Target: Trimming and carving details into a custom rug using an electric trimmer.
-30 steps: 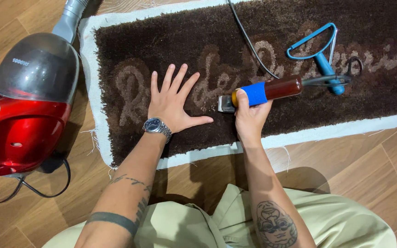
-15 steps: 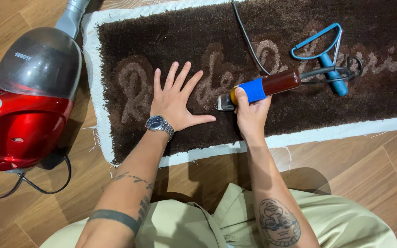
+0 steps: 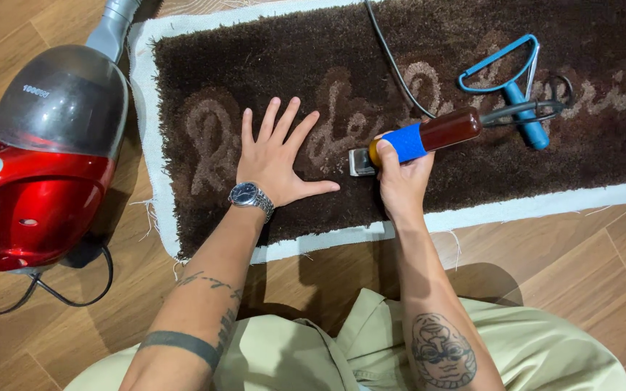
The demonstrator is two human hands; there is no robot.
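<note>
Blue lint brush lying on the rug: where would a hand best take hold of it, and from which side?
Take the blue lint brush by its straight handle, coming from above at its lower right end; the triangular head points up-left and a black cord crosses the handle.

Bright, even indoor light from above, slightly warm. Soft shadows beneath both forearms on the brown wood-plank floor and under the glossy red canister vacuum cleaner, with pale glare on its smoky grey dome. Sharp focus throughout, fibres crisp on the dark brown shaggy rug. Mild wide-angle bending toward the frame edges. No motion blur.
</note>
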